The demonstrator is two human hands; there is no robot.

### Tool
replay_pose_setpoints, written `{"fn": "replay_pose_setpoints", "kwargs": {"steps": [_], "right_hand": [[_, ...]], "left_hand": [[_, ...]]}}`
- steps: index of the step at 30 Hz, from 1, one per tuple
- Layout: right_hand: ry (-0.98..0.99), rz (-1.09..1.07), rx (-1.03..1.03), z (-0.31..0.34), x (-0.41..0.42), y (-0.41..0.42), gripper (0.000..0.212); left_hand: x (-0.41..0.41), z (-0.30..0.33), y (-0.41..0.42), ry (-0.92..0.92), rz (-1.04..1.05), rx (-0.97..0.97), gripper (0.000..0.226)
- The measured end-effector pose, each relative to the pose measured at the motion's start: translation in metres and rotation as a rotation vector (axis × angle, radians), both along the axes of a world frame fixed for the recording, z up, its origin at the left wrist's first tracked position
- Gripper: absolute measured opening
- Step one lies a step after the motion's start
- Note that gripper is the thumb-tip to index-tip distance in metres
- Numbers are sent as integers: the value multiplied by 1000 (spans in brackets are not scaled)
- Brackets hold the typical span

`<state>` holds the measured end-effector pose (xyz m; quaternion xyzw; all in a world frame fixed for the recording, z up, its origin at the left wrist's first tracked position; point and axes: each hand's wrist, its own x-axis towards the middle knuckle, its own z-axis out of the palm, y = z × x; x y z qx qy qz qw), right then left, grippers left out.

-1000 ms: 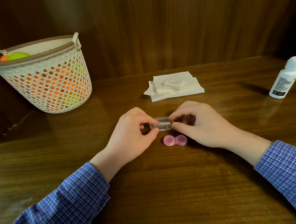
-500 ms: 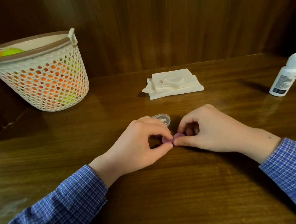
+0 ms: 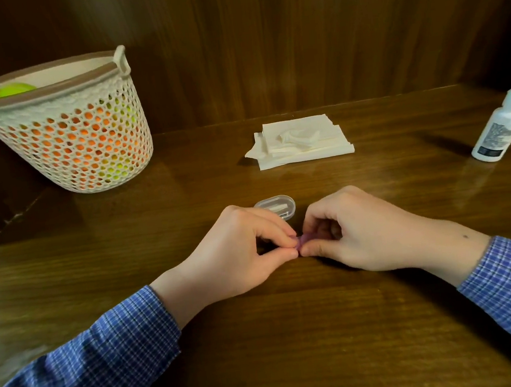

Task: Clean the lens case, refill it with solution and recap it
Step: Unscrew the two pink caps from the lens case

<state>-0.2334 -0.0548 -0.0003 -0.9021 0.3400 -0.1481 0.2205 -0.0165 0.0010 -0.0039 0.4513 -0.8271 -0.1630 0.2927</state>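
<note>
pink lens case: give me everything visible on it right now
Only a sliver of the pink lens case shows, looking like glossy plastic, low on the wooden table just in front of the clear oval box. The left hand and right hand pinch it from either side, fingertips nearly meeting over it. Its caps, wells and whether it is open are hidden by the grip.

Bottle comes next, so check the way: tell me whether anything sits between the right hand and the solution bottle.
Nothing visible does. The right hand pinches the pink lens case together with the left hand; bare table runs from there to the solution bottle far right.
</note>
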Motion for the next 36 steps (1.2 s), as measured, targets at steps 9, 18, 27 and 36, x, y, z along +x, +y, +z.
{"fn": "replay_pose_setpoints", "kwargs": {"steps": [9, 18, 27, 36], "right_hand": [[6, 96, -18, -2, -2, -10, 17], [16, 115, 24, 1, -4, -9, 14], [-31, -12, -79, -3, -8, -4, 27], [-148, -10, 63, -4, -9, -2, 32]], "left_hand": [[1, -1, -1, -16, -34, -3, 10], [2, -2, -1, -15, -1, 0, 13], [4, -6, -2, 6, -7, -18, 14], [6, -6, -4, 11, -33, -21, 13]]}}
